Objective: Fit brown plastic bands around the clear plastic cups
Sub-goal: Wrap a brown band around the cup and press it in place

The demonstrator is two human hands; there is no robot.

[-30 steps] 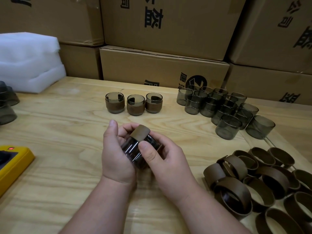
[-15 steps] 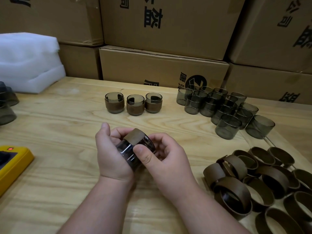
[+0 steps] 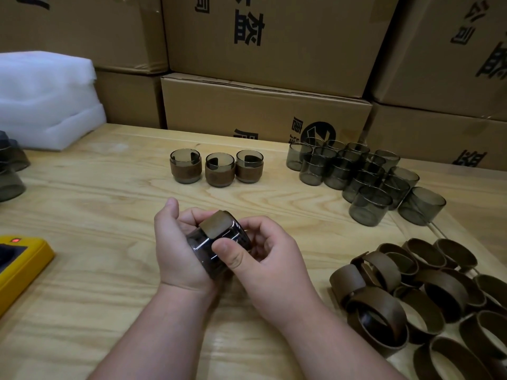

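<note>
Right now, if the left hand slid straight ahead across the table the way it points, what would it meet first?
Probably the three banded cups standing in a row beyond it; the left hand, gripping the cup, points roughly toward them over bare table. Depth is uncertain.

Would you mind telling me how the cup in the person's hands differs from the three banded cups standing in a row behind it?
The held cup lies tilted on its side between the left hand and right hand; the three banded cups stand upright on the table, untouched. The held cup's brown band sits near one end, apparently only partly on; theirs wrap the lower wall. All share smoky clear plastic.
</note>
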